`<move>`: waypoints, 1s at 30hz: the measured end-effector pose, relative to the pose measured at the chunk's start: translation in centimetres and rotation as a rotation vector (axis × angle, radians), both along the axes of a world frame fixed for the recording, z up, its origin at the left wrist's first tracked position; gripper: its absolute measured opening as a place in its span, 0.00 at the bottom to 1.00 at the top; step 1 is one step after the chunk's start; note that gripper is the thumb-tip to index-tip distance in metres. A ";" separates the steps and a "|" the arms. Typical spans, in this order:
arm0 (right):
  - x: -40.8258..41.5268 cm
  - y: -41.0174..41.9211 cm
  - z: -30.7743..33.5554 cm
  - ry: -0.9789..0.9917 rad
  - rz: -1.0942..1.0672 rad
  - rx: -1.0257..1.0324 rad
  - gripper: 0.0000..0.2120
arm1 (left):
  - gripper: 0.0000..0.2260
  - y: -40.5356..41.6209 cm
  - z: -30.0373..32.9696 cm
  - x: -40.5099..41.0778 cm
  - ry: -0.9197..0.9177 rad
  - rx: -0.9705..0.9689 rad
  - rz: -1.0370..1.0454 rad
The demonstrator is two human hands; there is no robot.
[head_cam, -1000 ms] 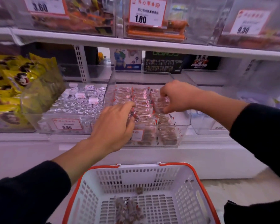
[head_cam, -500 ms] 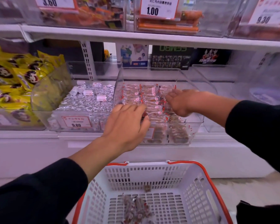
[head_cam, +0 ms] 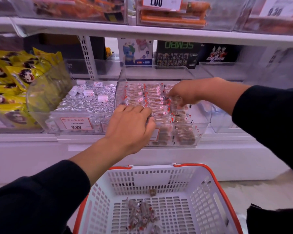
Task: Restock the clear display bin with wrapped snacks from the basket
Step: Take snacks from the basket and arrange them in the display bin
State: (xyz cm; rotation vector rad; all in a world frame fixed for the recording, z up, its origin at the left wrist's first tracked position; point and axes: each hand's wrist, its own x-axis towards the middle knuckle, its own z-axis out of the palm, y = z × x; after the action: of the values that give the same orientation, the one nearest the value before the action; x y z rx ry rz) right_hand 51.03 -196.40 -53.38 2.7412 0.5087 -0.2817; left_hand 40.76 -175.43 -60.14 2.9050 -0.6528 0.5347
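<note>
The clear display bin (head_cam: 202,126) stands on the lower shelf, holding rows of wrapped snacks (head_cam: 152,97) with red-marked clear wrappers. My left hand (head_cam: 130,127) lies over the bin's front left corner, its bent fingers resting on the snacks, with nothing visibly held. My right hand (head_cam: 184,92) reaches over the right-hand row, fingertips pointing down and pinching a clear wrapped snack (head_cam: 177,100). Below, the white basket (head_cam: 159,176) with red handles holds a small heap of wrapped snacks (head_cam: 140,215) and one loose brown piece (head_cam: 152,192).
Left of the bin, another clear bin of silver-wrapped sweets (head_cam: 85,102) carries a 9.80 tag (head_cam: 76,124). Yellow panda bags (head_cam: 10,76) lie further left. An empty clear bin (head_cam: 223,122) stands to the right. The upper shelf (head_cam: 142,31) overhangs with more bins.
My right hand went from a fist to flat over the right row, and its fingertips are now down on a wrapper. My left hand stayed on the front left snacks.
</note>
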 end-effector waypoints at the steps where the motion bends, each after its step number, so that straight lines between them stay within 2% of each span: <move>1: -0.1 0.0 0.0 -0.027 -0.001 0.022 0.27 | 0.15 0.0 0.0 0.0 0.001 0.003 -0.001; 3: -0.3 0.4 -0.2 -0.083 -0.002 0.076 0.29 | 0.15 0.0 0.0 0.0 0.002 0.010 -0.003; 7: -0.7 1.6 -1.9 -0.102 -0.030 0.142 0.19 | 0.14 0.1 0.1 0.0 0.000 0.007 -0.005; 8: -0.9 1.8 -2.4 -0.084 -0.046 0.126 0.21 | 0.14 0.1 0.1 0.0 0.003 0.002 -0.006; 11: -1.4 1.3 -2.6 -0.100 -0.084 0.053 0.37 | 0.14 0.0 0.1 0.0 0.012 -0.009 -0.014; 14: -1.4 0.6 -1.3 -0.206 -0.094 0.085 0.37 | 0.14 0.1 0.1 0.1 0.014 -0.025 -0.028; 18: -0.9 0.9 0.0 -0.084 -0.147 0.164 0.43 | 0.15 0.0 0.0 0.2 -0.019 -0.025 -0.030; 20: -0.5 1.1 0.2 -0.045 -0.152 0.257 0.39 | 0.16 -0.1 0.1 0.1 -0.029 -0.020 -0.025; 22: -0.7 1.4 0.3 -0.082 -0.132 0.318 0.30 | 0.17 -0.2 0.0 0.1 -0.041 -0.034 -0.025; 24: -1.8 1.7 0.5 -0.174 -0.107 0.411 0.23 | 0.15 -0.1 0.0 0.3 -0.067 -0.076 -0.055; 26: -3.8 2.2 0.4 -0.366 -0.049 0.579 0.16 | 0.12 0.2 0.0 0.3 -0.130 -0.169 -0.165; 30: -10.6 2.9 -3.0 -1.002 0.169 1.059 0.11 | 0.08 1.0 -0.9 -0.3 -0.418 -0.193 -0.497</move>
State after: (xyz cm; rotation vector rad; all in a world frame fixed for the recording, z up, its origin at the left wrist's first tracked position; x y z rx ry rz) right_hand 40.44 -193.48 -56.37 3.1259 0.6701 1.7602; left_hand 40.43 -174.46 -61.04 2.3339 -1.2458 1.0639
